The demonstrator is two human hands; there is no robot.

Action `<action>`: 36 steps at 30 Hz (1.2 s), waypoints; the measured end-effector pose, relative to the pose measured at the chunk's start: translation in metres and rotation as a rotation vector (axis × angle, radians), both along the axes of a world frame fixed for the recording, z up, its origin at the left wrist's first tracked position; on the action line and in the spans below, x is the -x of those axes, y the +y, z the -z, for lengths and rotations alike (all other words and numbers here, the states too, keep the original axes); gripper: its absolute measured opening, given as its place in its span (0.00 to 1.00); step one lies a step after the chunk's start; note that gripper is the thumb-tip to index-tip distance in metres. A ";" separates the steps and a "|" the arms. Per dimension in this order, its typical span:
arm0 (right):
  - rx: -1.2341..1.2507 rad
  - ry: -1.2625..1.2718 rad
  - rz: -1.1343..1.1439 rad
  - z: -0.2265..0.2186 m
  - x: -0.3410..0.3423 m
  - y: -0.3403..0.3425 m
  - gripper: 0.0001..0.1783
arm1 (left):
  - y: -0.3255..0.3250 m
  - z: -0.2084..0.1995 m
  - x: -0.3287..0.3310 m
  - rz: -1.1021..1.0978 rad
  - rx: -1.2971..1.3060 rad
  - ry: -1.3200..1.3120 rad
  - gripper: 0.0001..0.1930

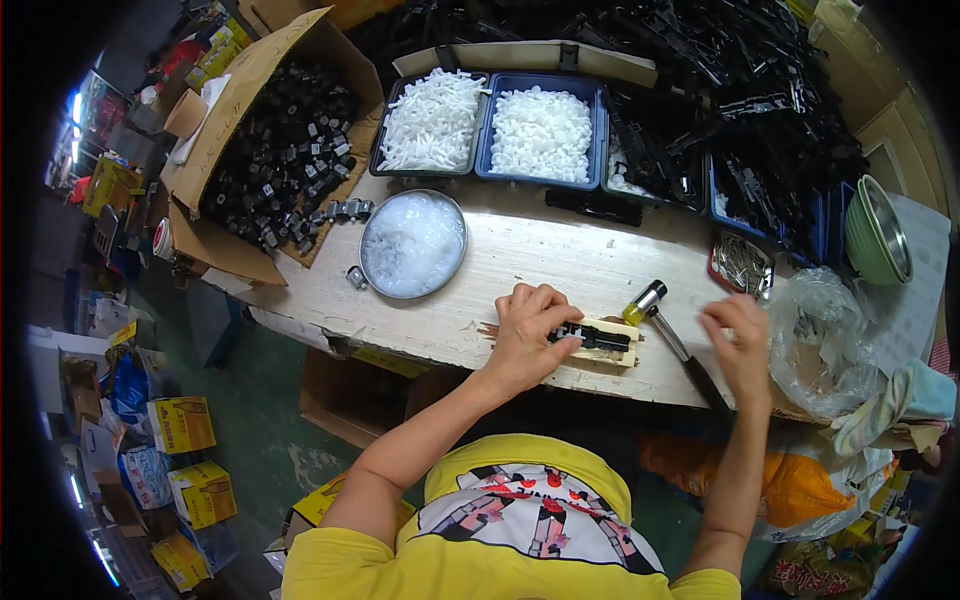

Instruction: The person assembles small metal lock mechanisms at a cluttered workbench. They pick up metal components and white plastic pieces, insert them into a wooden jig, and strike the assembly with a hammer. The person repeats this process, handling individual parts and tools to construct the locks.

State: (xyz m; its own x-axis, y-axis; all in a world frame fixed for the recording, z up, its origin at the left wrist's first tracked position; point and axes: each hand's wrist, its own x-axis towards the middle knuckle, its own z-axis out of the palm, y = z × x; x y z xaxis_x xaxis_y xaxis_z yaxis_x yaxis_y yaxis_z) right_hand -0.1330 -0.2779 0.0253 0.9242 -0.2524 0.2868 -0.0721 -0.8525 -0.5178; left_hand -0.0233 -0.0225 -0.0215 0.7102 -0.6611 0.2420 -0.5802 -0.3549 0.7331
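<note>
A black elongated plastic part (602,340) lies in a cream-coloured block fixture (622,358) near the table's front edge. My left hand (528,335) grips the part's left end, fingers bent over it and thumb on the near side. To the right, my right hand (740,340) is raised with fingertips pinched together; anything between them is too small to make out. Between the hands lies a hammer (672,338) with a yellow-and-dark head and black handle, its head beside the fixture.
Beyond stands a round dish (414,244) of whitish, foamy-looking contents. Blue bins (541,183) hold small white parts. A carton (222,135) of dark metal-and-black pieces is at left. A small red tray (713,268) of pins, a clear plastic bag (822,340) and bowls (868,240) sit right.
</note>
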 end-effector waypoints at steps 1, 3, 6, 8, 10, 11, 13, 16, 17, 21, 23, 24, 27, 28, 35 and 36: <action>0.026 -0.021 0.095 -0.003 0.009 -0.014 0.03 | 0.002 0.003 0.000 0.017 -0.001 -0.027 0.11; 0.240 -0.001 0.290 -0.007 0.035 -0.054 0.03 | 0.006 0.002 0.000 0.046 0.003 -0.099 0.10; 0.603 0.258 0.611 0.009 0.103 -0.142 0.10 | 0.003 0.002 0.000 0.096 -0.017 -0.240 0.10; 0.512 0.656 0.828 0.005 0.122 -0.161 0.17 | 0.003 0.001 -0.004 0.150 -0.053 -0.266 0.10; 0.518 0.733 0.858 0.009 0.130 -0.163 0.22 | 0.007 0.000 -0.006 0.186 -0.049 -0.228 0.09; 0.480 0.717 0.828 0.014 0.134 -0.165 0.22 | 0.009 -0.001 -0.007 0.198 -0.037 -0.194 0.09; 0.399 0.694 0.786 0.027 0.141 -0.167 0.22 | 0.010 -0.002 -0.014 0.227 -0.011 -0.147 0.09; 0.335 0.666 0.718 0.033 0.141 -0.173 0.21 | 0.010 -0.002 -0.055 -0.030 0.085 -0.231 0.09; 0.338 0.638 0.680 0.036 0.144 -0.178 0.20 | 0.012 -0.007 -0.077 -0.134 0.115 -0.293 0.09; 0.086 0.576 0.574 0.037 0.142 -0.182 0.19 | 0.029 -0.027 -0.167 -0.547 0.010 -0.448 0.10; -0.073 0.542 0.571 0.025 0.131 -0.167 0.18 | 0.032 -0.035 -0.189 -0.642 -0.139 -0.403 0.10; -0.106 0.511 0.581 0.018 0.121 -0.154 0.18 | 0.034 -0.034 -0.197 -0.644 -0.220 -0.369 0.10; 0.014 0.474 0.547 0.026 0.111 -0.149 0.15 | 0.037 -0.027 -0.215 -0.604 -0.308 -0.283 0.09; 0.090 0.468 0.524 0.032 0.109 -0.148 0.14 | 0.038 -0.025 -0.219 -0.584 -0.310 -0.257 0.09; 0.056 0.333 0.500 0.043 0.103 -0.142 0.06 | 0.045 -0.032 -0.230 -0.418 -0.263 -0.180 0.10; 0.037 0.344 0.513 0.040 0.098 -0.136 0.06 | 0.044 -0.033 -0.232 -0.392 -0.278 -0.181 0.10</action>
